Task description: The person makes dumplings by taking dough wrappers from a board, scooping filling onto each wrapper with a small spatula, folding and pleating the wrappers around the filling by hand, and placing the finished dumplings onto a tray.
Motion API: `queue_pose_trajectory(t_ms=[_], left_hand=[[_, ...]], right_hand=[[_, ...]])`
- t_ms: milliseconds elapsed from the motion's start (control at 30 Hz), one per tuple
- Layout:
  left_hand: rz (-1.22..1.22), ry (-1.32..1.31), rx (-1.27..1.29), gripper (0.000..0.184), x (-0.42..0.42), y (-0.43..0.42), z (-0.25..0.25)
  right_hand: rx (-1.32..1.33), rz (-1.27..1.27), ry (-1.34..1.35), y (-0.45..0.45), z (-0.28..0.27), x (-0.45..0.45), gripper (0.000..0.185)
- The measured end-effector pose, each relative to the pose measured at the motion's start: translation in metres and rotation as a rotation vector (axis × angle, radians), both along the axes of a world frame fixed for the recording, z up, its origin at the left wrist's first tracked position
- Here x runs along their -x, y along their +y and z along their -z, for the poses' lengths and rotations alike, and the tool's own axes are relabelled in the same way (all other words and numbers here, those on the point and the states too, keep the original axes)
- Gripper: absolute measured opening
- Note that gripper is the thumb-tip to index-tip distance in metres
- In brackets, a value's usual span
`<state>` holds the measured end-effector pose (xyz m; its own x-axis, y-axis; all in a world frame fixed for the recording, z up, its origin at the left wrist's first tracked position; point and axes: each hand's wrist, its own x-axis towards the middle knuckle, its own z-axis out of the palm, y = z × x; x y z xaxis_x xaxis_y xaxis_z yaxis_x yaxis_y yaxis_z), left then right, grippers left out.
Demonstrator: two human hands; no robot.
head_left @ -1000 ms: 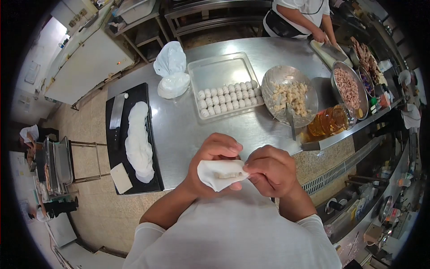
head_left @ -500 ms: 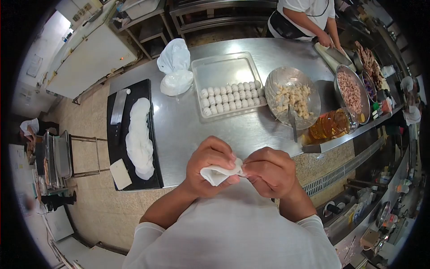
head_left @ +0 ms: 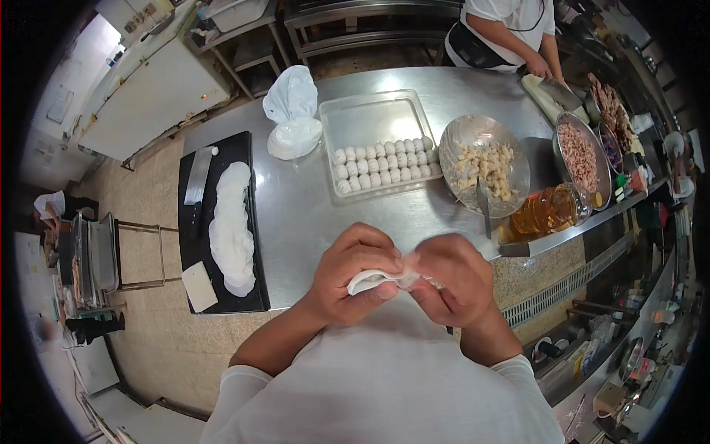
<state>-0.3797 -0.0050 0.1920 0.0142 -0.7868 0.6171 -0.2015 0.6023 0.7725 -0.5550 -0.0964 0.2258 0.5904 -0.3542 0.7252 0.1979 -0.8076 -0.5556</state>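
Observation:
A thin white dough wrapper is folded between both hands in front of my chest. My left hand wraps round its left part, thumb below and fingers above. Slightly blurred, my right hand pinches the right end of the dough. Any filling inside is hidden by the folds. Beyond the hands lies a clear tray with rows of small white pleated dumplings in its near half. To its right, a metal bowl holds pale chunky filling and a spatula.
At the left, a black board carries a cleaver, a long white dough roll and a white scraper. An oil jar and a bowl of minced meat stand right. A co-worker cuts at the far side.
The open wrapper has been folded closed between my hands, and its filling is no longer visible. My right fingers have shifted along its right end. The view has moved slightly.

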Motion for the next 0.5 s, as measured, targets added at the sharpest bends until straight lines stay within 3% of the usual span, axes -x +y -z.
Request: queue_pose_trajectory(t_ms=[100, 167, 200, 300, 367, 500], left_hand=[[-0.025, -0.087, -0.02, 0.029, 0.006, -0.001, -0.001], [-0.134, 0.251, 0.033, 0.024, 0.019, 0.001, 0.001], [-0.134, 0.25, 0.031, 0.024, 0.019, 0.002, 0.002], [-0.117, 0.168, 0.023, 0.025, 0.012, 0.004, 0.005], [-0.068, -0.036, 0.01, 0.029, 0.006, 0.0, 0.0], [-0.078, -0.057, 0.016, 0.028, 0.011, -0.003, 0.002]], right_hand=[[-0.09, 0.053, 0.028, 0.003, -0.004, 0.0, 0.025], [-0.032, -0.004, 0.101, 0.001, 0.0, 0.004, 0.026], [-0.033, -0.004, 0.1, 0.001, 0.0, 0.005, 0.026], [-0.001, -0.004, 0.084, 0.003, -0.001, 0.005, 0.025], [-0.011, 0.095, -0.037, 0.004, -0.005, 0.001, 0.023], [-0.082, 0.082, 0.068, 0.003, -0.003, 0.004, 0.023]])
